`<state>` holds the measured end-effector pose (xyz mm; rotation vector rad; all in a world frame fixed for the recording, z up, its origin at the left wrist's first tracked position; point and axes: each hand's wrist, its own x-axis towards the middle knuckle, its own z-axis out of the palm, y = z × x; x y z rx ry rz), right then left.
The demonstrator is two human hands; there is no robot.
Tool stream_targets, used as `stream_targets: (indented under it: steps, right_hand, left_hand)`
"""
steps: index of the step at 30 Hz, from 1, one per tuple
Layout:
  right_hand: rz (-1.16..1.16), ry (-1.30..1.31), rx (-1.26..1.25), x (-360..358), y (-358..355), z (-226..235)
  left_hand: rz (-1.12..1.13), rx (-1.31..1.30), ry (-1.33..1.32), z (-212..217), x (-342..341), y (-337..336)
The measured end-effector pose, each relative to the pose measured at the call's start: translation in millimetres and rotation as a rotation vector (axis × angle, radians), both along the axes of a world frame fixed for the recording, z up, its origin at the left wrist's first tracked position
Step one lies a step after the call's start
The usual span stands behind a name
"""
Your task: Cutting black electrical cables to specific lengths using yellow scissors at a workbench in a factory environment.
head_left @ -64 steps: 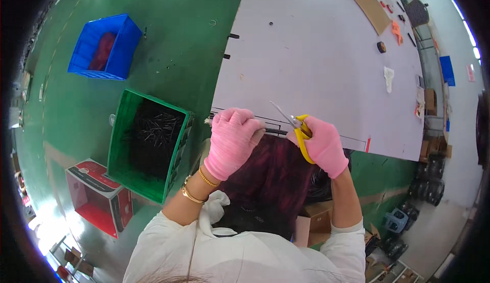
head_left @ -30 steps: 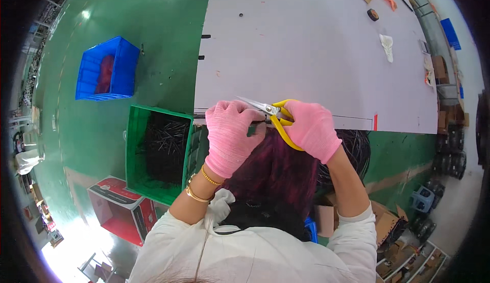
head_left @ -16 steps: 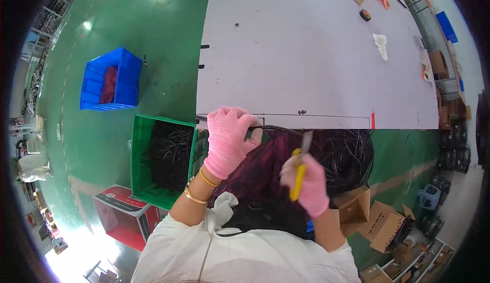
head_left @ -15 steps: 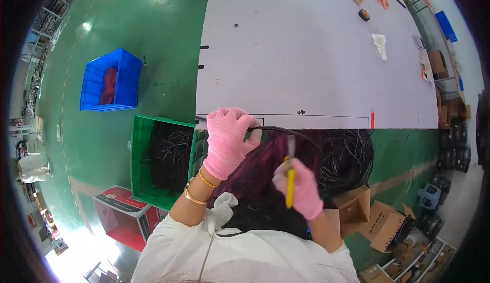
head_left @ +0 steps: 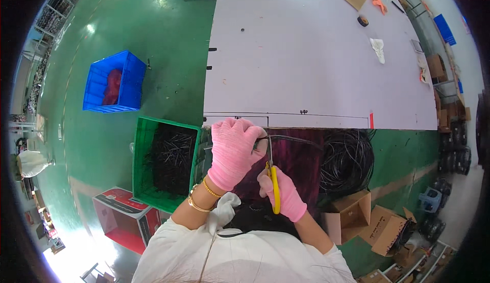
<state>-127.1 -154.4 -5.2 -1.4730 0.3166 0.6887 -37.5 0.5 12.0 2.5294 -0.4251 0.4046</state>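
In a pink glove, my left hand (head_left: 235,152) is closed at the near edge of the white table (head_left: 306,68), pinching a thin black cable (head_left: 296,139). The cable runs off to the right from its fingertips. My right hand (head_left: 287,196), gloved too, grips scissors with yellow handles (head_left: 276,188). Their blades (head_left: 270,150) point up to the cable, just right of my left fingertips. Whether the blades have closed on it I cannot make out. Under the table edge at right hangs a coil of black cable (head_left: 348,160).
A green crate (head_left: 137,165) of short black pieces stands left of my left arm. Farther left are a blue crate (head_left: 92,86) and a red-black box (head_left: 120,201). Cardboard boxes (head_left: 357,214) sit at lower right. A tape roll (head_left: 363,21) lies on the table.
My right hand has moved left and up, bringing the scissors from beneath the cable to it beside my left fingertips. My left hand, still pinching the cable, has shifted slightly right and down.
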Motion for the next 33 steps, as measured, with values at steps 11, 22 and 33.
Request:
stream_targets:
  steps: [11,22,33]
  right_hand:
    - [-0.021,0.072,-0.016,2.9,5.7,10.7]
    - [-0.115,0.059,-0.013,-0.1,10.3,13.4]
    - [-0.105,-0.022,0.029,-12.2,3.4,25.3]
  left_hand:
    - [-0.008,-0.001,-0.020,0.4,-1.0,1.7]
    - [-0.013,-0.024,-0.035,1.6,-0.2,4.4]
    - [-0.700,-0.918,0.995,22.2,27.1,22.7]
